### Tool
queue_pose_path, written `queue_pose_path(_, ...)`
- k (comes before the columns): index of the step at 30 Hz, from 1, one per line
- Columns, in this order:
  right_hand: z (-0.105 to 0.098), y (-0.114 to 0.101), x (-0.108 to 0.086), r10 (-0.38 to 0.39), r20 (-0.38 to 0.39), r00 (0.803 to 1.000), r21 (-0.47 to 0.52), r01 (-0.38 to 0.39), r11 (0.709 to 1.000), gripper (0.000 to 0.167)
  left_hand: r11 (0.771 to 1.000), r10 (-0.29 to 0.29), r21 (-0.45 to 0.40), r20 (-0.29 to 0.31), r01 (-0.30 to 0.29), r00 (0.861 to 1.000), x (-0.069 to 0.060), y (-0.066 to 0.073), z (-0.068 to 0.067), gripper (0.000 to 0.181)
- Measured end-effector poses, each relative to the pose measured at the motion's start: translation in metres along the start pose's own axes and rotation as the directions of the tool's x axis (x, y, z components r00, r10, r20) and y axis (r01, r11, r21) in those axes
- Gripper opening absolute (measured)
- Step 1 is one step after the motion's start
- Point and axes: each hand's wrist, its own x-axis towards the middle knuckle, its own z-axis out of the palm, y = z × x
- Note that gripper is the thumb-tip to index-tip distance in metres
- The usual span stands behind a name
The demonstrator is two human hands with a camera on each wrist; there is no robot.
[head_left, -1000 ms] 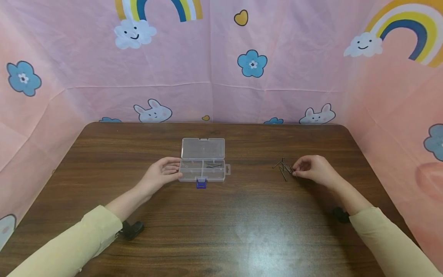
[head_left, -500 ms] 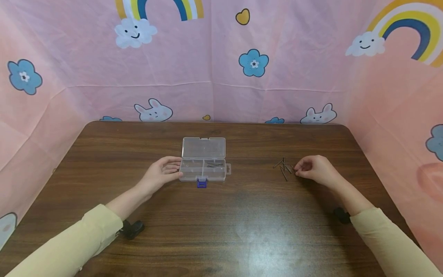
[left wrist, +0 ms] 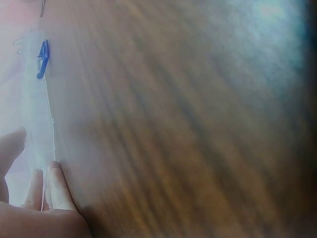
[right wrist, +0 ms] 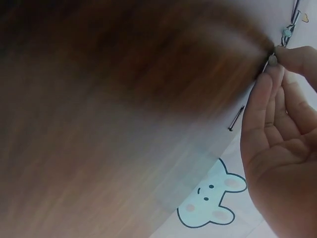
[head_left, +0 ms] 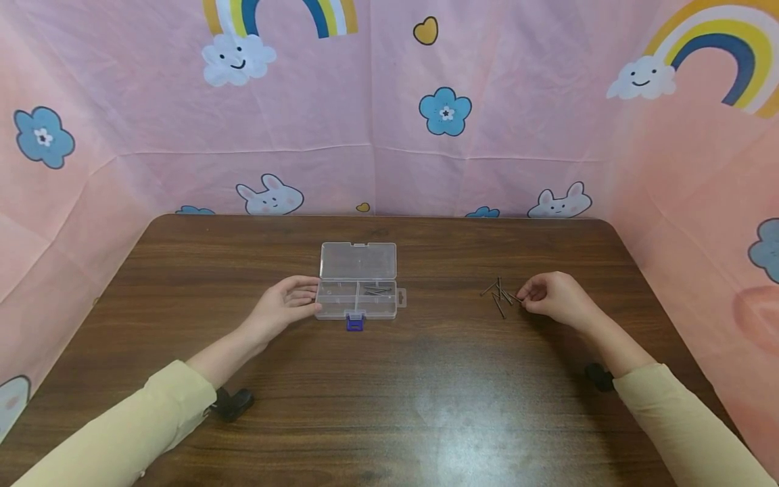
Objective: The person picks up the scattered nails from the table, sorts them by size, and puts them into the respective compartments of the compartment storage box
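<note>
In the head view, a clear plastic compartment box point(head_left: 337, 309) with its lid point(head_left: 358, 261) raised sits left of the table's middle. Several thin metal nails point(head_left: 377, 291) lie in its back right compartment. My left hand point(head_left: 281, 304) holds the box's left end, thumb toward the front and fingers along the side. To the right, my right hand point(head_left: 556, 297) pinches one end of a nail point(head_left: 516, 299) between thumb and fingertips, beside a small loose pile of nails point(head_left: 499, 294). The right wrist view shows a single nail point(right wrist: 237, 118) lying apart, near the fingers.
The box has a blue latch point(head_left: 355, 322) at its front and a hanging tab point(head_left: 402, 297) on its right side. Behind the brown wooden table point(head_left: 389, 392) hangs a pink printed cloth point(head_left: 341, 122), which also encloses both sides.
My right hand has drawn slightly to the right, away from the pile, with a nail at its fingertips. The left hand and the box stay in place.
</note>
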Motion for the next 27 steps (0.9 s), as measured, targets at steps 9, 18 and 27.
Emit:
queue_pose_path(9,0.002,-0.004,0.002,-0.023,0.003,1.0,-0.006,0.023,1.0,0.009,1.0,0.009,0.002,0.003,-0.009,1.0,-0.001,0.003,0.001,0.061)
queue_pose_path(18,0.005,-0.018,0.011,-0.051,-0.006,0.999,-0.016,0.051,0.999,0.009,1.0,0.01,-0.001,0.007,-0.01,1.0,-0.001,0.003,0.001,0.06)
queue_pose_path(27,0.012,-0.045,0.033,-0.101,-0.02,0.995,0.03,0.101,0.994,0.011,1.0,0.002,0.02,-0.005,-0.002,1.0,-0.001,0.001,0.001,0.06)
